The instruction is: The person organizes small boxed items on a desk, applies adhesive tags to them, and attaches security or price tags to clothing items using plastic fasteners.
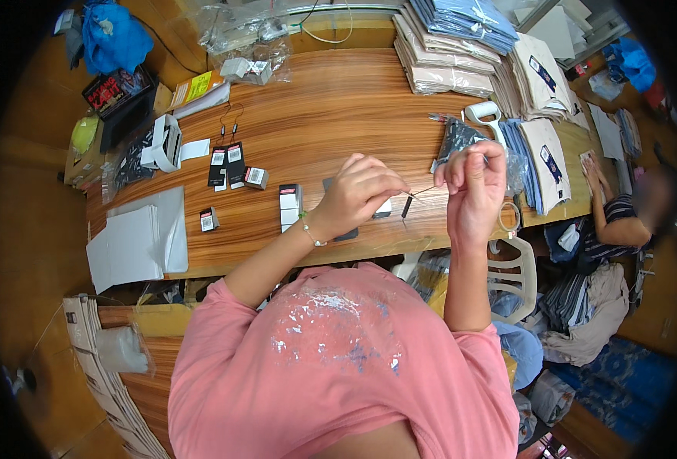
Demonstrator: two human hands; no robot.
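Observation:
A thin dark hang-tag string [424, 190] is held between my hands above the near part of the wooden table. My left hand [357, 191] pinches one end, and a small black bar [407, 207] dangles just beside its fingertips. To the right, my raised right hand [476, 183] has its fingers curled in and thumb pressed on them, gripping the other end. A black tag [346, 236] lies partly hidden beneath my left hand and wrist. Close to that wrist stands a small stack of white labels [288, 206].
Black hang tags [235, 162] with strings and small label stacks [255, 177] lie left of centre. White sheets [132, 241] sit at far left. Folded packed shirts [453, 46], a tag gun-like white tool [482, 113] and a tape roll [509, 217] are right. A co-worker [621, 214] sits at far right.

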